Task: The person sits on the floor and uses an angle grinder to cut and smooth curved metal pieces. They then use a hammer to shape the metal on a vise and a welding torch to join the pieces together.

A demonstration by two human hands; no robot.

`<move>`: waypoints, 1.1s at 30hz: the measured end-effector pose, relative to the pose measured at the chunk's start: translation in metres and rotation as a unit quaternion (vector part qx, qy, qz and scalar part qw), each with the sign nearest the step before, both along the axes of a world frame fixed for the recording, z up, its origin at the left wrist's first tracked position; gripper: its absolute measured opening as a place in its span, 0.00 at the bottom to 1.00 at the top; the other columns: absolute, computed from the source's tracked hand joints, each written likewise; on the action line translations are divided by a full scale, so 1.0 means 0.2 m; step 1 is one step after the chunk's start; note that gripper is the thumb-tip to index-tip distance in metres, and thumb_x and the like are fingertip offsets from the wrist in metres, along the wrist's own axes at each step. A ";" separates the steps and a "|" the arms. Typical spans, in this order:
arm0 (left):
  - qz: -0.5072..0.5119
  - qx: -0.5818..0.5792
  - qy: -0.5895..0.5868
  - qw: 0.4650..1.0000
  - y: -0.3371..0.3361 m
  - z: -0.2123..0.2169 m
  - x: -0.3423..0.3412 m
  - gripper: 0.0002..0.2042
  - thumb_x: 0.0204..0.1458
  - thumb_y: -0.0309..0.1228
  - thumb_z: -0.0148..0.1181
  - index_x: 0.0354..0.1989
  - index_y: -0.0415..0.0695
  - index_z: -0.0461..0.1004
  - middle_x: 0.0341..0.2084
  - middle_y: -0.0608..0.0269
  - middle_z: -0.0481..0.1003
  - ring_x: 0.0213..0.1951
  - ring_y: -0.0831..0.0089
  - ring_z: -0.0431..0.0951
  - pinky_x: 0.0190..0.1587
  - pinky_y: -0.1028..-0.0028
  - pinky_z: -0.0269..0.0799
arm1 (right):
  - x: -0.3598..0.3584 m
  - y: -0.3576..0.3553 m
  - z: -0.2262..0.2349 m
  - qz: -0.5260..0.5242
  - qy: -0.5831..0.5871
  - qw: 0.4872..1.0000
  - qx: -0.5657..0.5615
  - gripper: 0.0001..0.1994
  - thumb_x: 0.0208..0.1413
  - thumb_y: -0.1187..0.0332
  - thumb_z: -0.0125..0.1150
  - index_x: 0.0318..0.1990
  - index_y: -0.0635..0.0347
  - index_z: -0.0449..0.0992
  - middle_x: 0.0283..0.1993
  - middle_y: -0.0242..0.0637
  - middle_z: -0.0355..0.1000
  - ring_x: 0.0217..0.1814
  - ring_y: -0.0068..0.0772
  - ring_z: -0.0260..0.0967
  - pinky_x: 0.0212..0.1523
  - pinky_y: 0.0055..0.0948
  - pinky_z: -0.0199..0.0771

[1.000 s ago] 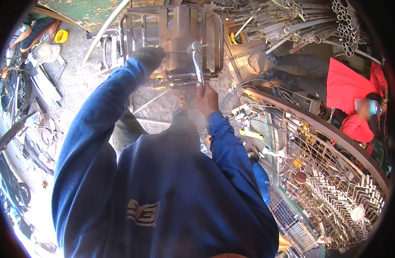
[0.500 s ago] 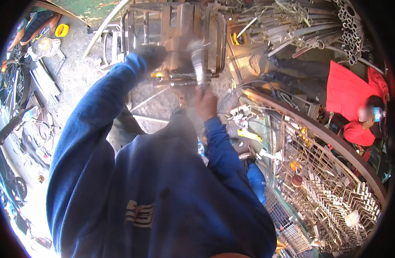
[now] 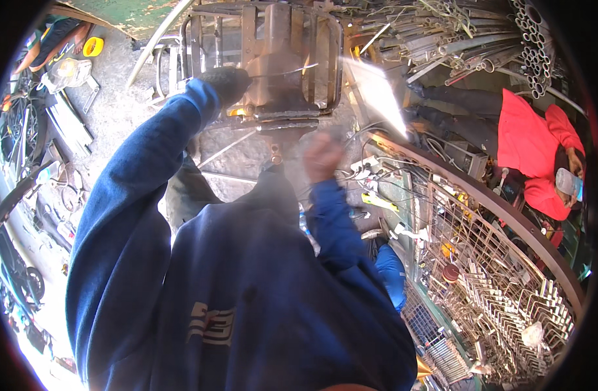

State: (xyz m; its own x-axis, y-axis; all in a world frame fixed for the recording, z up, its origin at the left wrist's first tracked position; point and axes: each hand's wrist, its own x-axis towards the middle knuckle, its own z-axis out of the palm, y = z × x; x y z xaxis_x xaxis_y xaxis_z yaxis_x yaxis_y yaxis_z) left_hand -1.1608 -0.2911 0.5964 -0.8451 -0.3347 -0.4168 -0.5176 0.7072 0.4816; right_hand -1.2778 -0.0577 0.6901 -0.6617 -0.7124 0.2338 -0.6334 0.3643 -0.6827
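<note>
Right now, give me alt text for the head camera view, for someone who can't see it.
A person in a blue sweatshirt, seen from above, rests a gloved left hand on a rusty metal frame; the right hand is blurred just below it. Metal pipes and a person in red lie to the right.

Hands seen: two, left hand (image 3: 224,83) and right hand (image 3: 323,155)
Metal frame (image 3: 266,58): one
Person in red (image 3: 533,150): one
Yellow tape roll (image 3: 93,46): one

Dark blue sweatshirt — long sleeves (pale emblem on chest) — dark glove on left hand (image 3: 226,83).
</note>
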 end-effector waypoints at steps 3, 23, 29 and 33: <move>-0.041 -0.013 0.012 0.999 -0.01 -0.01 -0.01 0.15 0.61 0.37 0.47 0.42 0.42 0.78 0.37 0.48 0.79 0.41 0.52 0.79 0.46 0.57 0.72 | 0.03 0.07 -0.17 -0.066 -0.085 0.985 0.136 0.19 0.64 0.57 0.47 0.41 0.69 0.71 0.29 0.57 0.72 0.31 0.63 0.70 0.30 0.49 0.69; -0.065 -0.013 -0.013 0.998 -0.04 -0.12 -0.06 0.14 0.59 0.36 0.48 0.39 0.42 0.78 0.34 0.48 0.78 0.38 0.50 0.79 0.41 0.56 0.74 | -0.01 0.08 -0.04 -0.088 -0.118 0.984 0.097 0.16 0.63 0.57 0.51 0.34 0.63 0.68 0.23 0.52 0.71 0.27 0.59 0.72 0.26 0.47 0.69; -0.064 -0.028 0.003 0.998 -0.01 -0.11 -0.03 0.15 0.60 0.38 0.47 0.38 0.40 0.78 0.31 0.45 0.78 0.36 0.47 0.79 0.39 0.54 0.74 | -0.07 -0.01 0.25 -0.065 -0.092 0.972 -0.205 0.20 0.66 0.52 0.43 0.36 0.62 0.65 0.20 0.29 0.62 0.16 0.21 0.58 0.18 0.20 0.59; -0.004 0.018 -0.026 0.999 0.00 -0.09 -0.05 0.16 0.60 0.38 0.47 0.37 0.39 0.78 0.31 0.44 0.78 0.37 0.47 0.79 0.42 0.54 0.74 | 0.04 -0.03 0.02 -0.028 0.011 0.996 -0.082 0.17 0.63 0.54 0.50 0.37 0.63 0.67 0.20 0.44 0.66 0.18 0.43 0.65 0.19 0.36 0.65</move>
